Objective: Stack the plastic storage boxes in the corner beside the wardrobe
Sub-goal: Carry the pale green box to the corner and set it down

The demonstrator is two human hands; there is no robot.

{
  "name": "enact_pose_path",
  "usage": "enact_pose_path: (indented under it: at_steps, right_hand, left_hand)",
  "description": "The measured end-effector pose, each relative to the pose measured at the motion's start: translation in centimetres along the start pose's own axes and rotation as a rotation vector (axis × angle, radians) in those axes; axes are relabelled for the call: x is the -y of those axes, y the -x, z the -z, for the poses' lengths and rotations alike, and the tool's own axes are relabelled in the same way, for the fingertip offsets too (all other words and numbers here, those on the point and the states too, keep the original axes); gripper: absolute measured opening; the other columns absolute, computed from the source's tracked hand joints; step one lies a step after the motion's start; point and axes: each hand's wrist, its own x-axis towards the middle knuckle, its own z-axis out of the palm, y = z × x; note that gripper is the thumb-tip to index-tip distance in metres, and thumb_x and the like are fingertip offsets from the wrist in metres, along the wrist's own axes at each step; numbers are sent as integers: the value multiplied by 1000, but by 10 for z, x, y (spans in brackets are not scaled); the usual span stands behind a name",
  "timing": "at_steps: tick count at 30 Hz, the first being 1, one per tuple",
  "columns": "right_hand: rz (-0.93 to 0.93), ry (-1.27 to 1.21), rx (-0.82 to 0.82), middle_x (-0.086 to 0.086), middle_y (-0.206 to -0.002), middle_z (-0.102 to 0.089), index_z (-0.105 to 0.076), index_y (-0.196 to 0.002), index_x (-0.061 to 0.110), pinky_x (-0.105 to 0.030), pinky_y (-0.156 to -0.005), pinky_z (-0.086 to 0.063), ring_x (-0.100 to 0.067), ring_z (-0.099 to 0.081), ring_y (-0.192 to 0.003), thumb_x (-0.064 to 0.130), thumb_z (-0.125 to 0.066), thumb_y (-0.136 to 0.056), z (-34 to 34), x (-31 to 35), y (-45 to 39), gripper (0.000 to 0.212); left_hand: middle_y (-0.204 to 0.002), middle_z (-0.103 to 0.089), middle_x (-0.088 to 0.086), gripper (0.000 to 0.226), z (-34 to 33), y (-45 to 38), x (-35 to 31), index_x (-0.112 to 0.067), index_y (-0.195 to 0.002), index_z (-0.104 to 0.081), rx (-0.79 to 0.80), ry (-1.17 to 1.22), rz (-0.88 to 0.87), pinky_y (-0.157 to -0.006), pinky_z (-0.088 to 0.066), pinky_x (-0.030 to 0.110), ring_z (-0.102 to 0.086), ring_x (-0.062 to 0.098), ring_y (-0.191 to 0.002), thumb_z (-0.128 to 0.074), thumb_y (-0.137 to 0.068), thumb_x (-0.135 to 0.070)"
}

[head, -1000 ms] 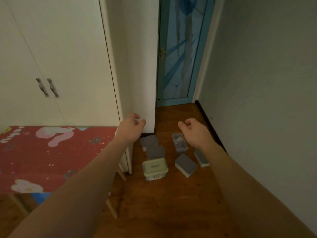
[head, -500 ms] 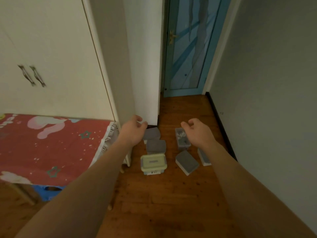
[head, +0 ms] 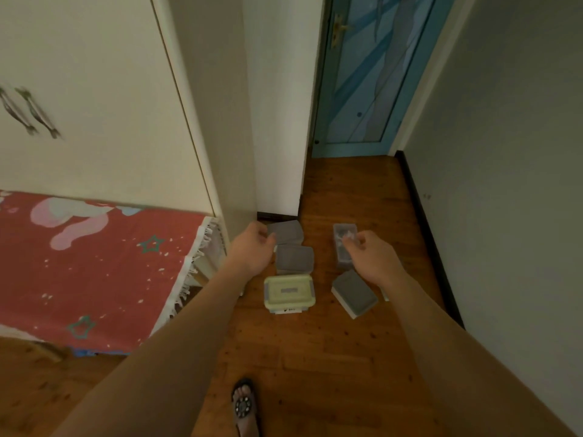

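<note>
Several plastic storage boxes lie on the wooden floor by the wardrobe [head: 104, 99] corner. A grey-lidded box [head: 287, 231] sits nearest the wall, another grey one [head: 295, 258] just in front of it, then a pale green clip-lid box [head: 289, 292]. To the right lie a clear box [head: 342, 244] and a tilted grey-lidded box [head: 354, 293]. My left hand [head: 252, 251] hovers high above the floor, left of the grey boxes, fingers loosely curled and holding nothing. My right hand [head: 370, 259] hovers over the right-hand boxes, also loosely curled and holding nothing. It hides part of a further box.
A table with a red patterned cloth [head: 88, 269] stands at the left against the wardrobe. A blue glazed door [head: 366, 77] closes the far end of the passage. A grey wall [head: 511, 152] bounds the right side. My sandalled foot [head: 243, 406] is on the floor below.
The view has moved forward and tilted down, so the boxes look nearer and my foot has come into sight. Both hands stay loosely curled and have drifted lower toward the boxes.
</note>
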Motion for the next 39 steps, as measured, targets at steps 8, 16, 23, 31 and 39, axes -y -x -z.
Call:
enact_pose_path:
  at_steps: [8,16,23,31,39]
  right_hand:
    - [-92,51,55,-9,-144,-51,-39,-148,16,-41,-101,-44,-28,-52,-127,55,-42,-101,-37,20,-89,62]
    - [-151,41,100,-7,-131,-60,-37,-150,17,-36,-90,-45,-21,-58,-103,53,-44,-100,-78,33,-158,62]
    - [-218,46,158,-7,-136,-57,-41,-147,19,-40,-97,-47,-27,-55,-121,53,-46,-99,-117,11,-196,59]
    - [-231,66,216,-5,-122,-62,-45,-140,17,-33,-81,-46,-23,-60,-107,48,-47,-100,-164,-32,-260,50]
    - [-217,94,290,-4,-117,-61,-49,-132,18,-35,-86,-49,-18,-57,-100,47,-47,-100,-242,-132,-336,44]
  left_hand:
    - [-106,-56,-4,39,-8,-91,32,-18,-134,-46,82,-6,50,-75,-42,28,-54,10,-85,-46,-101,-38]
    - [-106,-59,-3,38,-19,-169,59,-19,-135,-45,134,-14,130,-78,-42,30,-53,12,-88,-46,-101,-35]
    - [-124,-60,2,43,-45,-200,97,-19,-138,-44,169,-6,218,-86,-50,35,-60,25,-105,-46,-99,-38]
    - [-116,-60,0,38,-94,-232,139,-22,-133,-48,165,47,345,-82,-51,34,-58,19,-99,-48,-98,-38]
    - [-118,-59,2,40,-204,-277,210,-21,-136,-44,160,21,477,-79,-47,33,-57,18,-97,-48,-99,-34]
